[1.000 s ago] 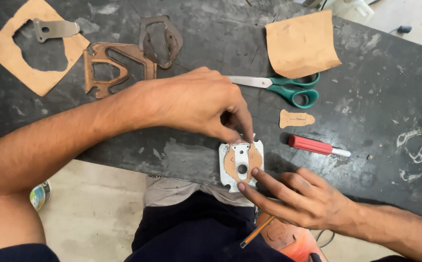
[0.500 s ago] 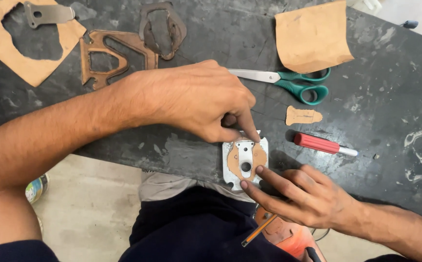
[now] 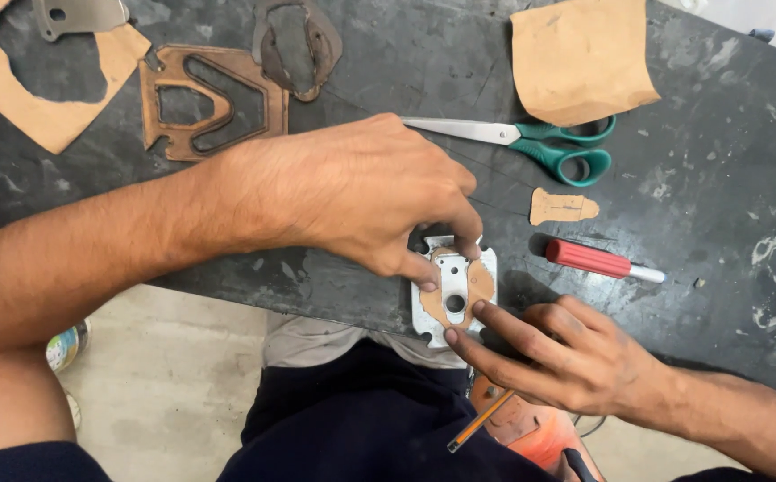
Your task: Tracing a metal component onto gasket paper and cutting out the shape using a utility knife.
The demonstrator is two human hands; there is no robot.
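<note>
Metal plate (image 3: 453,295), pale grey with a brown paper gasket (image 3: 472,284) laid on its face, sits at the near edge of the dark surface (image 3: 691,205), long axis running toward the person. Left hand (image 3: 361,192) comes over from above, fingers pinched shut on the plate's upper end. Right hand (image 3: 575,357) lies below and right, fingers extended, tips pressing the plate's lower edge.
</note>
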